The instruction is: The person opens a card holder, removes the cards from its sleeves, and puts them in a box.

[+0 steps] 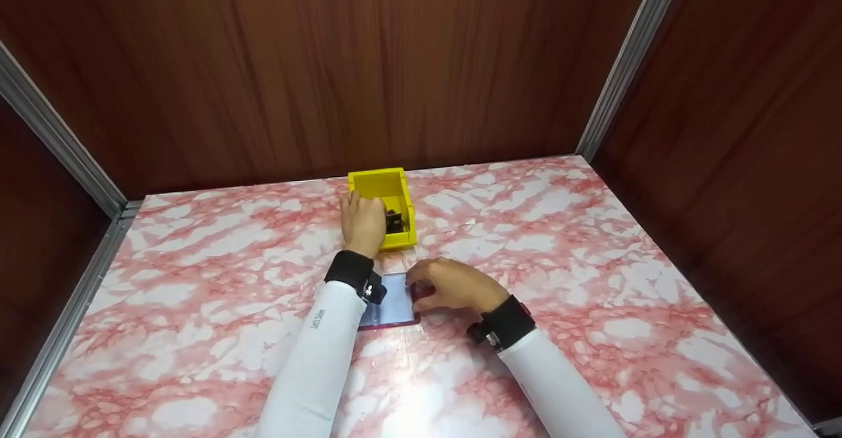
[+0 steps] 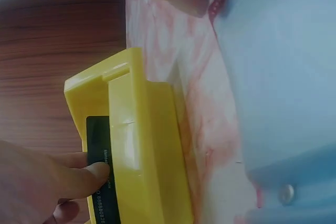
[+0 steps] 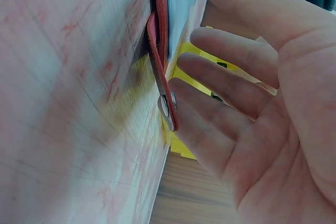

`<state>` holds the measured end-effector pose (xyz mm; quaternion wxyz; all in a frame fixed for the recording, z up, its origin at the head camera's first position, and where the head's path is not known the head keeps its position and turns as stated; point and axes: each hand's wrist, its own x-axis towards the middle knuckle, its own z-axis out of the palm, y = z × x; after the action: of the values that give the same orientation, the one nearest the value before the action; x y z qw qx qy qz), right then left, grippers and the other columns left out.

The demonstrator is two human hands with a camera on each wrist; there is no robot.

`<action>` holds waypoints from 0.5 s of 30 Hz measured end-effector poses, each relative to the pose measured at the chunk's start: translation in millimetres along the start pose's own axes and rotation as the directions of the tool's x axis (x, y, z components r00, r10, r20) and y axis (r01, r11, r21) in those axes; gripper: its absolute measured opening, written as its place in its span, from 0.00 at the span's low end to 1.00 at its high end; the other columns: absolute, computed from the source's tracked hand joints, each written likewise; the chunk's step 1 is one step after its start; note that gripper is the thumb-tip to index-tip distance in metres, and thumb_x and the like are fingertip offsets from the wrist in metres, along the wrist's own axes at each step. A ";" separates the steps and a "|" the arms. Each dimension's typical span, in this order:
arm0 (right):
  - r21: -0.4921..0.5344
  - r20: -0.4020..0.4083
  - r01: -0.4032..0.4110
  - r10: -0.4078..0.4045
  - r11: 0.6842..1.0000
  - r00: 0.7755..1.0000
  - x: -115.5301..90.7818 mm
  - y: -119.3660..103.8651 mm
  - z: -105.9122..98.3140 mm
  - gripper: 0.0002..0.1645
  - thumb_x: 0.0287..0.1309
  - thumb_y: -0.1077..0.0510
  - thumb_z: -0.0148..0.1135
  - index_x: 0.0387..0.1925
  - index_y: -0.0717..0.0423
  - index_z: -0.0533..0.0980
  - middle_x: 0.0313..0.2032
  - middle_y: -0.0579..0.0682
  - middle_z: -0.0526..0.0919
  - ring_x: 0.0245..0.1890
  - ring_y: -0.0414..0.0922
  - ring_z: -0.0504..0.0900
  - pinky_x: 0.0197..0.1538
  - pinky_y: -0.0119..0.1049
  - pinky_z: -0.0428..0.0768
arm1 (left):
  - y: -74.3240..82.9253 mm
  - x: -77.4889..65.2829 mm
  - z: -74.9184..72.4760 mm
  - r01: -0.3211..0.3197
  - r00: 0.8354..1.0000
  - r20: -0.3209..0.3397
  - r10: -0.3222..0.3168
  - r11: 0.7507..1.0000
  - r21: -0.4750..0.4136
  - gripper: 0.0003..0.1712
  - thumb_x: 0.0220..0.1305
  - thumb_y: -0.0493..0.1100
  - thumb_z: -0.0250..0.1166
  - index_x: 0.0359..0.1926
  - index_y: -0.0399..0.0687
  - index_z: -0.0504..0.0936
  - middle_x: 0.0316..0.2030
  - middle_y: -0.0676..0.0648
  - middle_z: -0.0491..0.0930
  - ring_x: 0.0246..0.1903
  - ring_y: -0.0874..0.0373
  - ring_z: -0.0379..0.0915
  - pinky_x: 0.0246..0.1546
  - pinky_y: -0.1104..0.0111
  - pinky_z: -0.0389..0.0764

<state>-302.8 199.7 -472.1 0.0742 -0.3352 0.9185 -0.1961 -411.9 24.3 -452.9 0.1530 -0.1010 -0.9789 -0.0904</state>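
Over the near part of a yellow bin [image 1: 381, 183], my left hand [image 1: 364, 224] pinches a black card [image 2: 97, 139] with pale printing between thumb and fingers. More black pieces [image 1: 395, 223] lie inside the bin, beside that hand. A card holder [image 1: 396, 298] with clear sleeves and a dark red edge lies open on the table, closer to me than the bin. My right hand [image 1: 454, 285] is at its right edge, fingers loosely bent and spread. In the right wrist view a red strap [image 3: 161, 80] with a metal snap sticks out beside the fingertips.
The table [image 1: 559, 260] has a pink and white marbled top. Dark wood-grain panels [image 1: 296, 63] rise behind it and at both sides, joined by metal rails [image 1: 625, 63]. My left forearm [image 1: 312, 359] passes close by the card holder's left side.
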 end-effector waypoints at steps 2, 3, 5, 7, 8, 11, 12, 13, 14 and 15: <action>-0.002 0.005 0.008 -0.008 1.000 1.000 2.4 -0.8 1.0 0.25 0.55 0.48 0.75 0.53 0.50 0.83 0.47 0.46 0.87 0.45 0.44 0.84 0.57 0.38 0.83 | -3.4 -0.9 2.9 0.002 1.000 -0.026 -0.002 1.000 0.016 0.17 0.72 0.35 0.52 0.44 0.44 0.89 0.43 0.42 0.89 0.54 0.44 0.72 0.58 0.51 0.68; -0.002 0.007 0.010 -0.010 1.000 1.000 3.5 -1.1 1.6 0.25 0.55 0.48 0.75 0.53 0.50 0.83 0.48 0.46 0.87 0.46 0.43 0.84 0.57 0.38 0.83 | -5.0 -1.5 4.3 0.004 0.999 -0.047 -0.002 1.000 0.026 0.18 0.72 0.36 0.51 0.45 0.44 0.89 0.44 0.42 0.88 0.55 0.44 0.72 0.57 0.50 0.68; -0.004 0.012 0.016 -0.016 1.000 1.000 5.4 -1.6 2.3 0.25 0.55 0.48 0.75 0.54 0.51 0.83 0.48 0.47 0.87 0.46 0.44 0.84 0.57 0.38 0.83 | -8.5 -2.7 5.8 0.012 0.996 -0.092 -0.009 0.999 0.029 0.18 0.73 0.36 0.50 0.49 0.43 0.87 0.47 0.42 0.87 0.57 0.43 0.70 0.57 0.49 0.68; -0.004 0.018 0.011 -0.011 1.000 1.000 5.9 -1.6 1.5 0.25 0.55 0.48 0.75 0.54 0.51 0.83 0.48 0.47 0.87 0.47 0.44 0.84 0.58 0.39 0.83 | -10.8 -4.0 5.5 0.023 0.990 -0.138 -0.019 0.999 0.024 0.18 0.74 0.36 0.49 0.53 0.43 0.84 0.52 0.42 0.84 0.58 0.42 0.69 0.56 0.49 0.68; -0.006 0.020 0.008 -0.007 1.000 1.000 5.5 -1.1 0.6 0.25 0.56 0.48 0.75 0.54 0.51 0.83 0.49 0.47 0.87 0.47 0.44 0.84 0.58 0.39 0.83 | -11.3 -4.8 4.3 0.026 0.987 -0.160 -0.023 1.000 0.013 0.18 0.74 0.35 0.50 0.56 0.44 0.83 0.55 0.42 0.83 0.59 0.41 0.68 0.56 0.49 0.68; -0.008 0.023 -0.003 0.004 1.000 1.000 4.5 0.4 -2.4 0.24 0.56 0.49 0.74 0.53 0.50 0.83 0.50 0.47 0.87 0.47 0.44 0.84 0.57 0.39 0.83 | -14.4 -7.8 -1.8 0.033 0.975 -0.218 -0.039 0.999 -0.032 0.19 0.74 0.34 0.51 0.61 0.45 0.79 0.61 0.42 0.79 0.63 0.41 0.67 0.56 0.48 0.67; -0.011 0.025 -0.007 0.007 1.000 1.000 4.2 1.1 -3.3 0.23 0.56 0.49 0.74 0.53 0.50 0.83 0.50 0.47 0.87 0.47 0.43 0.84 0.57 0.39 0.83 | -15.8 -9.7 -4.3 0.031 0.970 -0.240 -0.042 0.998 -0.047 0.20 0.73 0.34 0.52 0.62 0.46 0.78 0.63 0.42 0.78 0.64 0.42 0.66 0.57 0.48 0.67; -0.014 0.025 -0.010 0.010 1.000 1.000 3.9 2.1 -4.2 0.23 0.57 0.49 0.74 0.53 0.50 0.83 0.50 0.47 0.87 0.46 0.43 0.84 0.57 0.39 0.83 | -17.3 -11.7 -6.8 0.026 0.965 -0.260 -0.042 0.997 -0.066 0.20 0.73 0.34 0.54 0.62 0.46 0.78 0.64 0.42 0.77 0.65 0.42 0.66 0.58 0.47 0.67; -0.017 0.025 -0.013 0.014 1.000 1.000 3.5 3.5 -5.1 0.23 0.57 0.49 0.74 0.53 0.50 0.83 0.50 0.47 0.87 0.46 0.43 0.84 0.57 0.39 0.83 | -18.7 -14.2 -9.3 0.017 0.959 -0.279 -0.043 0.996 -0.092 0.20 0.72 0.35 0.56 0.62 0.47 0.78 0.65 0.43 0.76 0.66 0.43 0.65 0.60 0.47 0.66; -0.017 0.023 -0.019 0.019 1.000 1.000 2.9 5.0 -6.0 0.22 0.57 0.49 0.74 0.53 0.50 0.83 0.50 0.47 0.87 0.46 0.43 0.84 0.57 0.39 0.83 | -20.5 -16.7 -11.5 0.007 0.954 -0.296 -0.042 0.993 -0.117 0.20 0.72 0.36 0.58 0.63 0.47 0.78 0.65 0.43 0.76 0.67 0.43 0.64 0.61 0.46 0.65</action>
<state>-309.6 203.2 -468.7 0.0839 -0.3293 0.9224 -0.1836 -397.7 -0.6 -450.4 0.2918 -0.0828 -0.9390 -0.1625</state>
